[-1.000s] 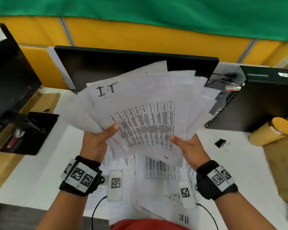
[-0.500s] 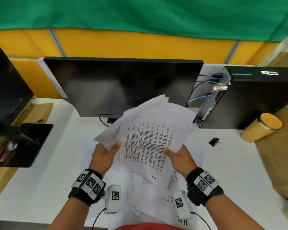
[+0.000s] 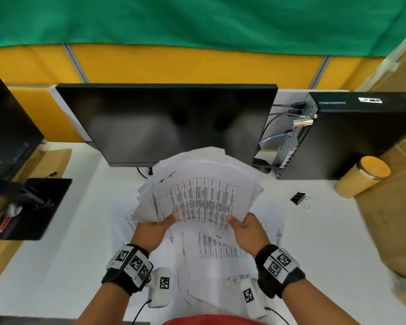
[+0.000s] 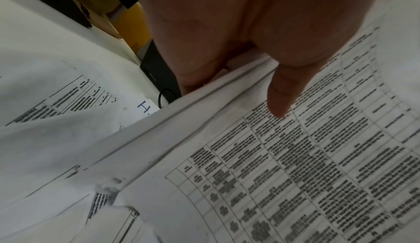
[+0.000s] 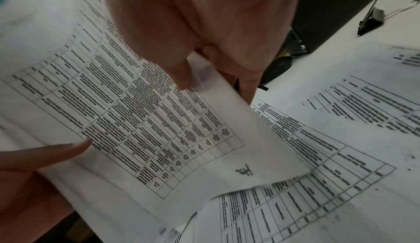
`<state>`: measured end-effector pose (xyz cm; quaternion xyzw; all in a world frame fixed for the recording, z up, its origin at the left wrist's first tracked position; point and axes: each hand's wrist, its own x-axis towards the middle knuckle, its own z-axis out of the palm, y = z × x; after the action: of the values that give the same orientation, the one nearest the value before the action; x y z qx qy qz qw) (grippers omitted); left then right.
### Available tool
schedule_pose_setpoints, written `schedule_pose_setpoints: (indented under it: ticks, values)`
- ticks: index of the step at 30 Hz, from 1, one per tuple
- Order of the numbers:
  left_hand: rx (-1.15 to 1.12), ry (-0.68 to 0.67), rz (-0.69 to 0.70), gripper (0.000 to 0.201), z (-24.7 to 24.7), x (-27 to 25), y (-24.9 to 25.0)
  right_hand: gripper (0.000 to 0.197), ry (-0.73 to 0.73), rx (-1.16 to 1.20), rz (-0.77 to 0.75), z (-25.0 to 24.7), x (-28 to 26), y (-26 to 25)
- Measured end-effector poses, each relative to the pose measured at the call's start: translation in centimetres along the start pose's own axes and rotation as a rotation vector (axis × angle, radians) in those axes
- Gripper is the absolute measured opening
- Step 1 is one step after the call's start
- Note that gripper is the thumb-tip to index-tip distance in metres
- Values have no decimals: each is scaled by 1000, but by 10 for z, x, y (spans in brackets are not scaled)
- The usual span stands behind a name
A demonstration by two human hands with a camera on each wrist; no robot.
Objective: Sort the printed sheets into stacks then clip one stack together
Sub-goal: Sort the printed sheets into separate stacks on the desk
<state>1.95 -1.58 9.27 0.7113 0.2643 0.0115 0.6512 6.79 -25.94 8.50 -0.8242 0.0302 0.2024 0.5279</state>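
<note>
I hold a fanned bundle of printed sheets (image 3: 204, 195) above the white desk (image 3: 56, 266). My left hand (image 3: 154, 227) grips its lower left edge, thumb on the top sheet's table print and fingers underneath. My right hand (image 3: 245, 228) pinches the lower right edge, thumb on top. In the left wrist view the left thumb (image 4: 286, 92) lies across the printed table. In the right wrist view the top sheet (image 5: 159, 130) carries a handwritten mark near its corner. More printed sheets (image 3: 220, 259) lie spread on the desk below. A black binder clip (image 3: 299, 198) lies to the right.
A black monitor (image 3: 169, 123) stands behind the sheets, with a black computer case (image 3: 352, 134) at the right. A yellow cardboard tube (image 3: 363, 175) leans by brown cardboard (image 3: 389, 219). A second monitor's stand (image 3: 31, 207) is at the left.
Both hands have lowered the bundle toward the desk and drawn the wide fan of sheets closer together. The sheet marked "I.T" no longer shows at the top left.
</note>
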Motion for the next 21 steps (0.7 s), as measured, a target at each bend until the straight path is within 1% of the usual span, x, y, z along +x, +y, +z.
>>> schedule_pose_setpoints:
  ticks: [1,3,6,8,9,10,11,13,15,17,19,21]
  values:
    - [-27,-5,22,42,-2,1,1,37,8,13,-20,-2,0,-3]
    - [-60,-14,49,53,-12,1,2,36,-21,34,-81,-6,1,-8]
    - [-55,-31,-6,65,-29,0,-6,35,-160,2,-115,-7,3,-10]
    - [-15,-14,-51,53,-36,-1,-17,31,-270,-77,-99,-3,6,-6]
    - [46,27,-82,47,-38,0,-24,26,-300,-102,-77,-1,8,-1]
    - [117,69,-114,44,-40,3,-32,20,-299,-114,-53,1,10,6]
    - [201,99,-159,43,-44,5,-43,17,-260,-124,-26,0,11,15]
    - [328,138,-254,42,-56,9,-69,19,-125,-143,65,-6,14,38]
    - [404,157,-334,44,-67,11,-95,35,-11,-222,178,-17,18,61]
    - [422,171,-358,43,-72,12,-110,53,60,-297,294,-28,21,80]
    - [431,158,-359,43,-72,15,-115,62,109,-326,374,-29,25,91]
    - [435,139,-370,44,-69,18,-114,70,164,-413,413,-22,29,91]
